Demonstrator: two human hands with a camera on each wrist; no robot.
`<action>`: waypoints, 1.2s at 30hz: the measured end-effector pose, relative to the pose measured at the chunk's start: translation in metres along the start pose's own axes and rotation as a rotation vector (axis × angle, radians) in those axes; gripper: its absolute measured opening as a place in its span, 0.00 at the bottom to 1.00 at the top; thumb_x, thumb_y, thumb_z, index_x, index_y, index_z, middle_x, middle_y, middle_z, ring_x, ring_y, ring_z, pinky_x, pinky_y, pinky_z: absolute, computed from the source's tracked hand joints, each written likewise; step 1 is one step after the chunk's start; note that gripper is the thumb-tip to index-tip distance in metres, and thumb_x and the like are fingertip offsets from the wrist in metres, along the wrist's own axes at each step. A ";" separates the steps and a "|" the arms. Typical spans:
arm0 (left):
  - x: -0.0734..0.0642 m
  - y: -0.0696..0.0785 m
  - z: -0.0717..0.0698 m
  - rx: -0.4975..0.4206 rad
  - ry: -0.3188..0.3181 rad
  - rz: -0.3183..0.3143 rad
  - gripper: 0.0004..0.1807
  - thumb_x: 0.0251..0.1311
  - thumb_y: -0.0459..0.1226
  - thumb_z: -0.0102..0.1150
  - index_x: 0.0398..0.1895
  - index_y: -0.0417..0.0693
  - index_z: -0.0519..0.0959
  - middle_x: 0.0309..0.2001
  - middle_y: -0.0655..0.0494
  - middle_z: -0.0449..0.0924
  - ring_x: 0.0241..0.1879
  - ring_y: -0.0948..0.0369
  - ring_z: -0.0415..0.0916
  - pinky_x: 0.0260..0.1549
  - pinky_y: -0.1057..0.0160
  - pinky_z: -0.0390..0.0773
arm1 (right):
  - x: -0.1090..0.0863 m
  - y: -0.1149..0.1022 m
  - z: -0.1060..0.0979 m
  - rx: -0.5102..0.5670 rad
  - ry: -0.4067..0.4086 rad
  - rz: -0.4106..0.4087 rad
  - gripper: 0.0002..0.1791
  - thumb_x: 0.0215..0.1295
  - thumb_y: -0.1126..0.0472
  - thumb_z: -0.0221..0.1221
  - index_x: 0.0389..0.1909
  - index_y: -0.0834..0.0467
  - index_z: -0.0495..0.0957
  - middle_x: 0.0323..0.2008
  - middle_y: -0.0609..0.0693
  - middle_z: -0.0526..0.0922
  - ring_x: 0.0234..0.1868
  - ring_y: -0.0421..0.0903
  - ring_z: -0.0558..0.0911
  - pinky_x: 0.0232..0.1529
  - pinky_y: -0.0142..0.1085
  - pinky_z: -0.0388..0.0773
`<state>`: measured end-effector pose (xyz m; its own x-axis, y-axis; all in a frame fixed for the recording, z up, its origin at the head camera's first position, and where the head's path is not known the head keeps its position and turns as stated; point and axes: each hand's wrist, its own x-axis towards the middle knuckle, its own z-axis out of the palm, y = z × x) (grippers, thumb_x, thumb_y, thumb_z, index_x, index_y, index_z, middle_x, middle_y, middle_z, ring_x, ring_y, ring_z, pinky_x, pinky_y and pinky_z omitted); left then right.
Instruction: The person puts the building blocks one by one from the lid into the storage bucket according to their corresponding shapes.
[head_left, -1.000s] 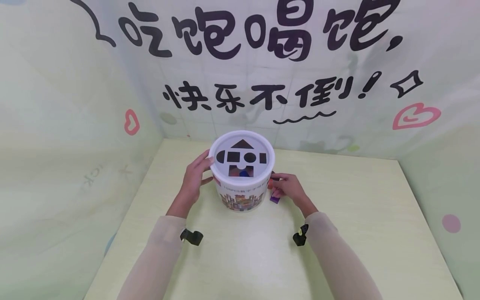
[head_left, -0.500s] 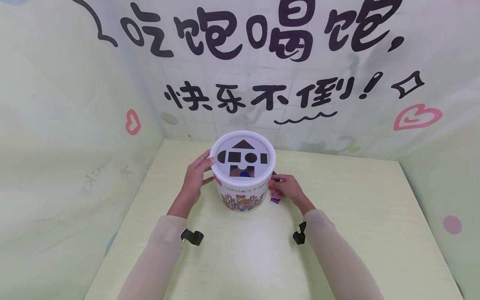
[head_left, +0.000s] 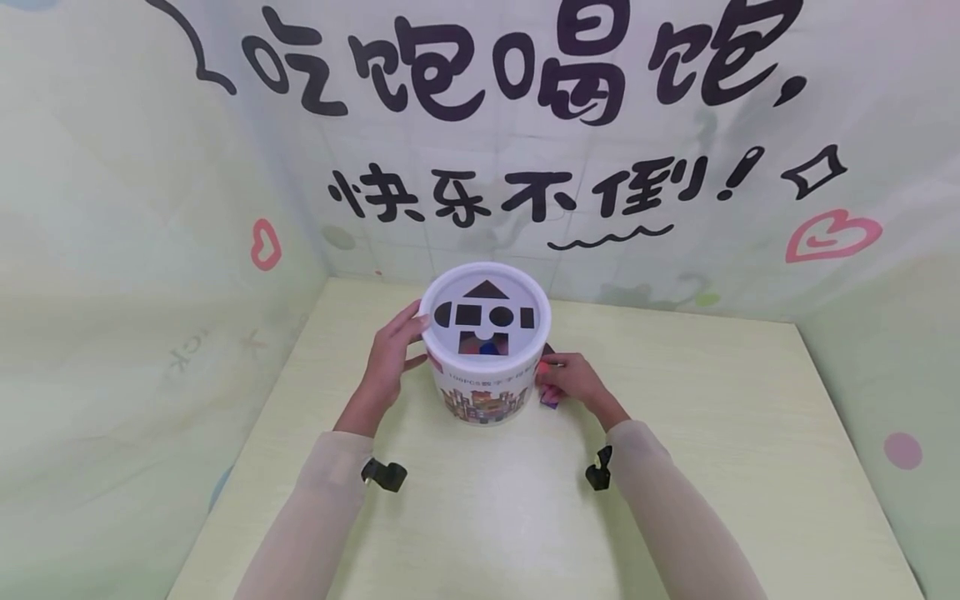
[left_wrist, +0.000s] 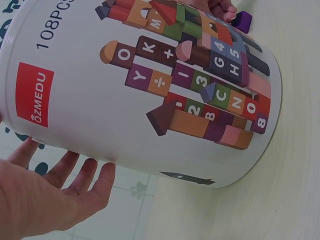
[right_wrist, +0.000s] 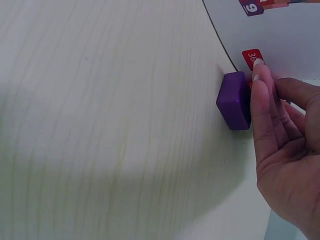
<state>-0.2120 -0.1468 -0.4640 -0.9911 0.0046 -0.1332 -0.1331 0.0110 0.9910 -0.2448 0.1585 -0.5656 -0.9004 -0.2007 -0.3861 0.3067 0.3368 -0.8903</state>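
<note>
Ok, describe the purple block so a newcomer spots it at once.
Find the white bucket with the cut-out lid. By its base, next to the right hand, the purple block sits on the pale table. Its visible faces are plain purple, unlike the lettered blocks printed on the bucket.

Smooth, lightly glossy plastic-looking bucket (head_left: 483, 396) near the back edge of a matt, wood-grained surface (head_left: 712, 417) | smooth, glossy purple block (right_wrist: 233, 104) | sleeves (head_left: 678, 508) of thin, matt cloth | creased, cloth-like backdrop (head_left: 480, 237) beyond that edge
</note>
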 end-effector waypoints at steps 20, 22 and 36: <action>0.001 -0.002 0.000 0.004 -0.001 -0.002 0.27 0.68 0.49 0.51 0.70 0.60 0.67 0.64 0.52 0.72 0.57 0.52 0.72 0.54 0.45 0.77 | -0.007 -0.011 -0.013 -0.057 0.063 -0.013 0.15 0.65 0.61 0.60 0.50 0.65 0.80 0.26 0.58 0.84 0.23 0.47 0.83 0.30 0.39 0.85; 0.001 -0.002 0.000 0.003 -0.001 -0.001 0.27 0.68 0.49 0.51 0.70 0.60 0.67 0.64 0.52 0.72 0.56 0.53 0.72 0.54 0.45 0.77 | -0.009 -0.015 -0.016 -0.066 0.064 -0.026 0.17 0.66 0.61 0.59 0.52 0.65 0.79 0.28 0.59 0.84 0.24 0.47 0.84 0.31 0.39 0.86; 0.001 -0.002 0.000 0.004 -0.006 -0.001 0.28 0.68 0.49 0.51 0.70 0.60 0.67 0.64 0.52 0.71 0.57 0.52 0.71 0.55 0.44 0.77 | -0.026 -0.053 -0.038 -0.092 0.097 -0.122 0.21 0.64 0.62 0.60 0.57 0.66 0.76 0.29 0.62 0.84 0.24 0.46 0.84 0.33 0.41 0.86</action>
<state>-0.2129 -0.1470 -0.4661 -0.9909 0.0110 -0.1338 -0.1336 0.0146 0.9909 -0.2496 0.1803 -0.4991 -0.9562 -0.1570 -0.2471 0.1674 0.3993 -0.9014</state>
